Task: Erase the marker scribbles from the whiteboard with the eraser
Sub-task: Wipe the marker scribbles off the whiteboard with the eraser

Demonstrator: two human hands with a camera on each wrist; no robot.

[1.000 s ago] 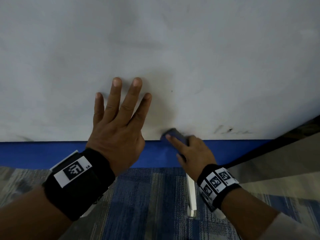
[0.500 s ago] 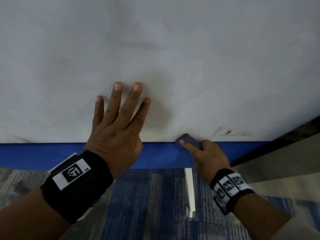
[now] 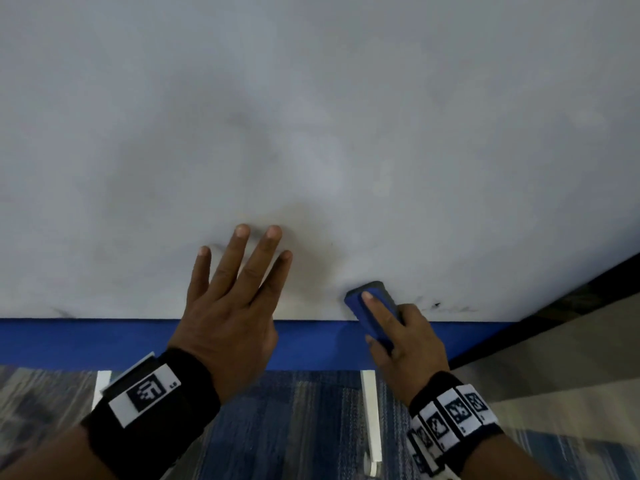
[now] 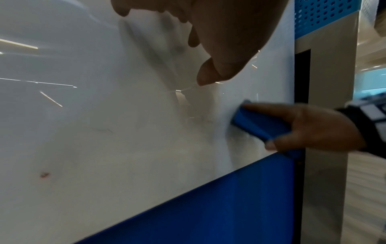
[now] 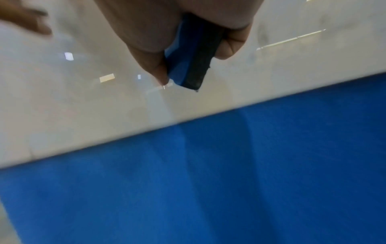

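Note:
The whiteboard [image 3: 311, 116] fills the head view, smudged grey, with a blue band [image 3: 86, 341] under its lower edge. My right hand [image 3: 398, 327] grips a blue eraser [image 3: 367, 303] with a dark felt face and presses it on the board just above that edge. Faint black marker scribbles [image 3: 440, 306] lie right of the eraser. My left hand [image 3: 239, 285] rests flat on the board with fingers spread, left of the eraser. In the right wrist view the eraser [image 5: 192, 54] sits between thumb and fingers. In the left wrist view the eraser [image 4: 259, 125] meets the board [image 4: 104, 115].
A small reddish spot [image 4: 44, 175] and a thin dark stroke [image 4: 102, 130] mark the board lower left. A faint smear [image 3: 62, 311] sits near the left bottom edge. White stand feet [image 3: 370, 420] stand on blue striped carpet [image 3: 277, 427]. A grey post [image 4: 325, 115] borders the board's right side.
My right hand has slid the eraser rightward along the bottom edge, then lifted it slightly upward onto the board. The left hand stays flat in place.

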